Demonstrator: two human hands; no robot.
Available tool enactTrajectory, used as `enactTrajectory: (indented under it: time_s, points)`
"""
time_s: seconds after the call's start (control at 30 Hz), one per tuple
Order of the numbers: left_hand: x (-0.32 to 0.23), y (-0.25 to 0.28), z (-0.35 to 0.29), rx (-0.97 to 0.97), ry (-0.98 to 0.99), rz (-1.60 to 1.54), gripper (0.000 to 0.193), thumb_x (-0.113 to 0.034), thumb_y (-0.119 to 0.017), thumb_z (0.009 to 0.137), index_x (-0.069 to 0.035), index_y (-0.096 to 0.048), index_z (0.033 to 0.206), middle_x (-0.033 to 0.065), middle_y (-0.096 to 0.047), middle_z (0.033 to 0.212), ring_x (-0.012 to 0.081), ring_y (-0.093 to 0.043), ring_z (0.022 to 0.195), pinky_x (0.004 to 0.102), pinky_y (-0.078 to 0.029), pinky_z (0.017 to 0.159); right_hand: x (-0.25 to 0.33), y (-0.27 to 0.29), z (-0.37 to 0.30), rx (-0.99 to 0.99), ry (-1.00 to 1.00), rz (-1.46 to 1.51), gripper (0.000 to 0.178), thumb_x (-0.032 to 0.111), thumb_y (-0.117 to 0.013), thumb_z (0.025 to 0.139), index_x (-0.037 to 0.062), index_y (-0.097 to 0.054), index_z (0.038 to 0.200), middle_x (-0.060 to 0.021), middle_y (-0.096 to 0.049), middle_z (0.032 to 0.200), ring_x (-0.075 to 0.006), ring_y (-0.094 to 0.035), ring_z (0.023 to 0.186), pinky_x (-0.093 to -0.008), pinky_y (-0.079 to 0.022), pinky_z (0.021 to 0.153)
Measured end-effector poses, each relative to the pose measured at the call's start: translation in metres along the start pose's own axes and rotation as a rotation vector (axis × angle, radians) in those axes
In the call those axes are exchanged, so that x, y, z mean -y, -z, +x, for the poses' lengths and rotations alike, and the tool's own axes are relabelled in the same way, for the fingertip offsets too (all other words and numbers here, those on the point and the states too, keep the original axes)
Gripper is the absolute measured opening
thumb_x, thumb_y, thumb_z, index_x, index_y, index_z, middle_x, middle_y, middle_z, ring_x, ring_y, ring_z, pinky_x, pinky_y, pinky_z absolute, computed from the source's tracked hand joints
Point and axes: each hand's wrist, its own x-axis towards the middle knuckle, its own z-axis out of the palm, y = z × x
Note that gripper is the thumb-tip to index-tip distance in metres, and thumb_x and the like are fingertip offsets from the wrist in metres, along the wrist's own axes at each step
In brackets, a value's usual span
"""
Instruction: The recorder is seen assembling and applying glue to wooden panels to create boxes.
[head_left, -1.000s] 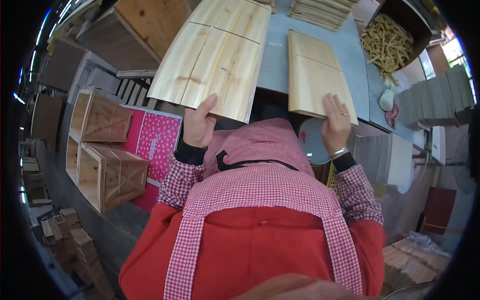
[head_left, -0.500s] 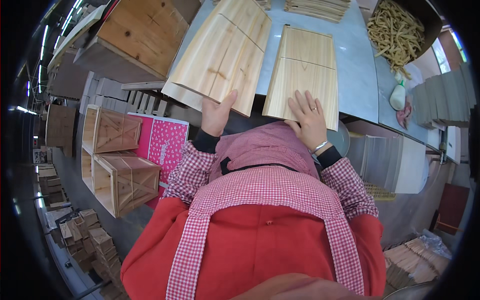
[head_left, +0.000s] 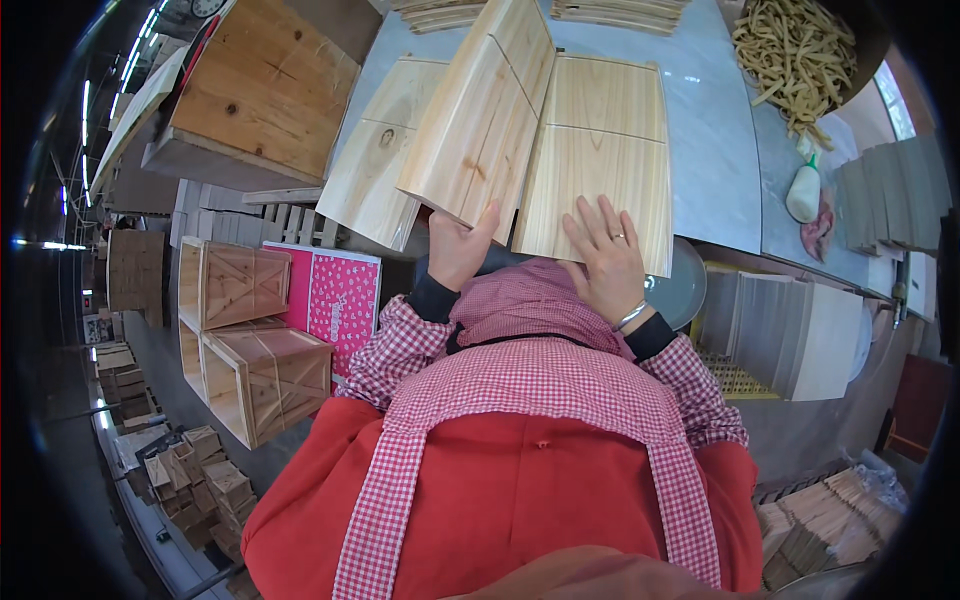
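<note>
My left hand (head_left: pixel 458 248) grips the near edge of a pale wooden board (head_left: pixel 480 125), thumb on its face, the fingers partly hidden. That board is tilted up on its long side, and its right side meets or overlaps the flat wooden board (head_left: pixel 600 160) on the right. A groove line crosses each board toward the far end. On the near part of the flat board my right hand (head_left: pixel 608 255) lies with fingers spread, a ring and bracelet on it. Left of the tilted board, another wooden board (head_left: pixel 375 165) with a knot lies on the table.
The blue-grey table (head_left: pixel 705 130) carries stacked wooden slats (head_left: pixel 620 12) at the far side. To the right are a box of pale strips (head_left: pixel 795 60), a white glue bottle (head_left: pixel 803 193) and stacked grey boards (head_left: pixel 885 200). Wooden crates (head_left: pixel 265 375) stand at the left.
My left hand has carried its board to the right and tipped it up more steeply, uncovering the knotted board on the left. My right hand stays on the flat board.
</note>
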Motion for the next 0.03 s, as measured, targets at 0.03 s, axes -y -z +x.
enactTrajectory:
  time_s: [0.03]
  points:
    - [-0.0043,-0.0020,-0.0010,0.002,-0.015,0.068,0.024,-0.010,-0.068,0.082,0.007,-0.065,0.098,0.0130,-0.069,0.088,0.0140,-0.064,0.083,0.0279,-0.049,0.073,-0.0007,-0.0009,-0.0004,-0.004,0.000,0.007,0.061,0.027,-0.072,0.074,0.0121,-0.051,0.130,-0.0118,-0.040,0.142,-0.0335,-0.031,0.135,-0.0486,-0.022,0.110]
